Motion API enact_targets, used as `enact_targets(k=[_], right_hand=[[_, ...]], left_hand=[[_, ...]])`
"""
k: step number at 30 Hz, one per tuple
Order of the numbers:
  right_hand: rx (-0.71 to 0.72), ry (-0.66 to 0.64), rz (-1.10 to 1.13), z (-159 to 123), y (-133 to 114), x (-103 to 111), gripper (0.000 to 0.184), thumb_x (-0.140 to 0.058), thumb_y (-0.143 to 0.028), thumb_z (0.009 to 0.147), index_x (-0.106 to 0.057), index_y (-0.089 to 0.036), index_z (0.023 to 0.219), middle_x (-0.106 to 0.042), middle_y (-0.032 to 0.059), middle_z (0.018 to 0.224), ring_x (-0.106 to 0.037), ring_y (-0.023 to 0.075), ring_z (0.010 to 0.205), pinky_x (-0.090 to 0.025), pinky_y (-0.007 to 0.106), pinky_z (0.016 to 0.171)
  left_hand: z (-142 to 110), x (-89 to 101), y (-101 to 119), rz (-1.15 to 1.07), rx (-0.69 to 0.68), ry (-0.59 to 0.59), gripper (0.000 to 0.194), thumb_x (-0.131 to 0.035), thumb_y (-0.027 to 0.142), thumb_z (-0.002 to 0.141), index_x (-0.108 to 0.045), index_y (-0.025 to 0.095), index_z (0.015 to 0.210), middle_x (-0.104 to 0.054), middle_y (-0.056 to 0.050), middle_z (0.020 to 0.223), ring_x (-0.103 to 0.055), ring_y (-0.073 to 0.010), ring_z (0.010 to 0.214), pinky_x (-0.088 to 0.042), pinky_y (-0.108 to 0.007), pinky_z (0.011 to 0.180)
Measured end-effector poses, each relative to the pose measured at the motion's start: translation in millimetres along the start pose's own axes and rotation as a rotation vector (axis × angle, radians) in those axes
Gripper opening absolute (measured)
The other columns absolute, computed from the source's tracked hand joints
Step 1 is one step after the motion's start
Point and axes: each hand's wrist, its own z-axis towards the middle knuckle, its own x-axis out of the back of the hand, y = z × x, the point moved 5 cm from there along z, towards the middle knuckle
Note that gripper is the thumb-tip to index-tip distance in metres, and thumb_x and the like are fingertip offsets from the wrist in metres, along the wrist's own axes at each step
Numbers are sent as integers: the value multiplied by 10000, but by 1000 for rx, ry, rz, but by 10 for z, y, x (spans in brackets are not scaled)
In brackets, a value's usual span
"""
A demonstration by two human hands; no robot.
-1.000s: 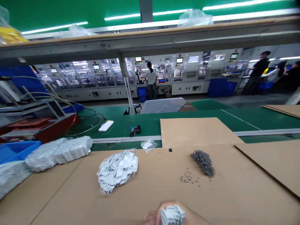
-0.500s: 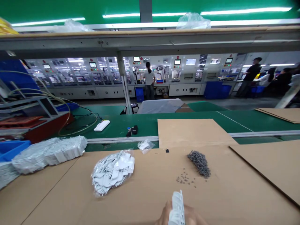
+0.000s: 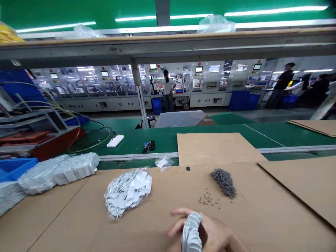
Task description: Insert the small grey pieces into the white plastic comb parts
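Note:
At the bottom edge, my right hand (image 3: 217, 234) is closed round a small stack of thin white plastic pieces (image 3: 191, 232), held upright above the cardboard sheet (image 3: 162, 210). The curled fingers of my left hand (image 3: 175, 224) press on the stack's left side. A clear bag of the same white pieces (image 3: 128, 190) lies to the left ahead of my hands. A heap of tiny grey parts (image 3: 224, 182), with a few scattered beside it, lies to the right ahead.
More bagged white pieces (image 3: 57, 171) and a blue bin (image 3: 15, 166) sit at the left. A small bag (image 3: 163, 162), a white device (image 3: 115, 141) and a black item (image 3: 149, 146) lie by the green belt. Other people stand at machines far behind.
The stack has risen slightly in my hands, and my left fingers have come into view on its left side. The view shifted a little.

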Motion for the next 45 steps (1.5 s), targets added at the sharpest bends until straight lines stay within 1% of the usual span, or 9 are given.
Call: enact_targets(k=[5,10,14,18,23,27,31,37,45], right_hand=[[123,397,-23,-131,85,46,793,-755,-221,505,-337,-233,1179,-529,109,1093,-493,239,995,-389,333,800],[71,460,-116,-124,262,-22,461,-667,-122,579,-448,-232,970,-576,28,922,-544,177,826,-419,254,675],[71,491,-276,-127,258,-48,339,-603,-80,606,-485,-219,891,-572,16,879,-534,186,878,-402,282,770],[153,512,-498,-144,275,-49,350,-601,-80,602,-510,-215,912,-583,44,922,-442,223,1061,-285,347,934],[172,524,-619,-128,497,-2,665,-713,-210,553,-403,-201,1141,-561,103,1068,-456,246,1071,-156,415,1005],[139,544,-557,-143,591,27,706,-726,-283,551,-412,-204,1179,-490,138,1192,-412,272,1121,-234,427,979],[124,532,-571,-149,590,24,467,-720,-291,564,-583,-229,1006,-520,101,1174,-362,277,1160,-253,427,978],[149,699,-406,-165,758,39,466,-692,-297,596,-569,-222,1038,-523,94,1171,-380,284,1146,-273,424,976],[133,786,-380,-204,844,45,440,-647,-362,637,-574,-212,1044,-565,102,1117,-472,297,1062,-355,401,930]], left_hand=[[105,-117,109,4,57,-83,422,-727,347,493,-614,172,860,-620,-43,894,-531,-287,926,-450,-358,763],[12,-66,40,5,119,-106,402,-680,298,562,-578,169,929,-618,-49,904,-547,-251,887,-449,-325,765],[-76,-41,-76,5,152,-38,481,-671,280,550,-538,146,993,-589,-78,981,-525,-269,927,-409,-363,826],[-88,-58,-43,-114,-2,10,584,-687,254,525,-505,147,1070,-525,-95,1123,-453,-287,1043,-347,-374,907],[-60,-78,113,-67,-156,-76,261,-596,171,618,-619,121,873,-631,-61,914,-547,-233,877,-429,-285,784],[-67,-55,178,-35,-104,-26,243,-596,85,535,-625,101,776,-639,-35,742,-572,-195,695,-454,-221,606],[-112,-71,203,15,-119,27,281,-604,182,576,-634,142,853,-633,-57,893,-553,-237,858,-428,-270,782],[-209,-77,-109,183,64,276,478,-556,247,621,-509,166,1090,-537,-96,1117,-465,-267,1039,-347,-301,897],[-246,-184,-180,176,230,219,395,-402,287,743,-456,143,1107,-586,-104,989,-536,-219,927,-403,-240,776]])
